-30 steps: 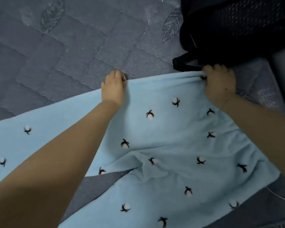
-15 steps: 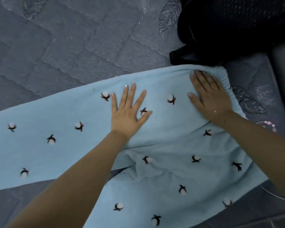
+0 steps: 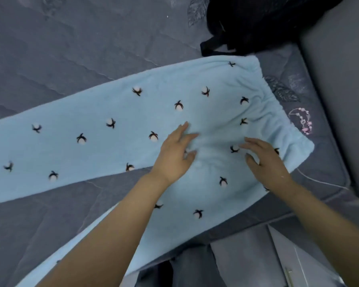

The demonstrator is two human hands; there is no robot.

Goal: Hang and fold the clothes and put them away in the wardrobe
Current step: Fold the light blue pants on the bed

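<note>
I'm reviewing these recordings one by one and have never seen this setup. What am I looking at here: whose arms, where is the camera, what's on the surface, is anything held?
No machine here: a person wears a camera on the head, looking down at their own bare arms. The left hand and right hand hover over or lightly touch light blue trousers with a small dark-and-white pattern, spread on a grey quilted bed. Fingers are relaxed; neither hand grips anything. A black bag lies at the bed's far edge, and a pink bead string beside the waistband.
</note>
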